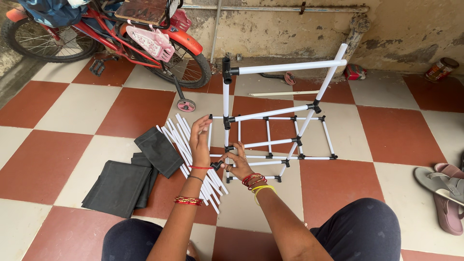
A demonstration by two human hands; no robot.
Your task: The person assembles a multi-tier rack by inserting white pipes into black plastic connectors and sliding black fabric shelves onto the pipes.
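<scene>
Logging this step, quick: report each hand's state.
Left hand: open, fingers raised, holding nothing.
Right hand: fingers on a black connector of the white tube frame.

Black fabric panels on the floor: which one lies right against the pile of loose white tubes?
The upper, tilted black fabric panel. Its edge meets the loose white tubes, while the larger panel lies lower left, farther from them.

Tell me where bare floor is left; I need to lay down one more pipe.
Bare tiles lie left of the black fabric panels, and right of the pipe frame up to the sandals. Crowded: between both hands, where loose white pipes fan out, and under the bicycle.
</scene>
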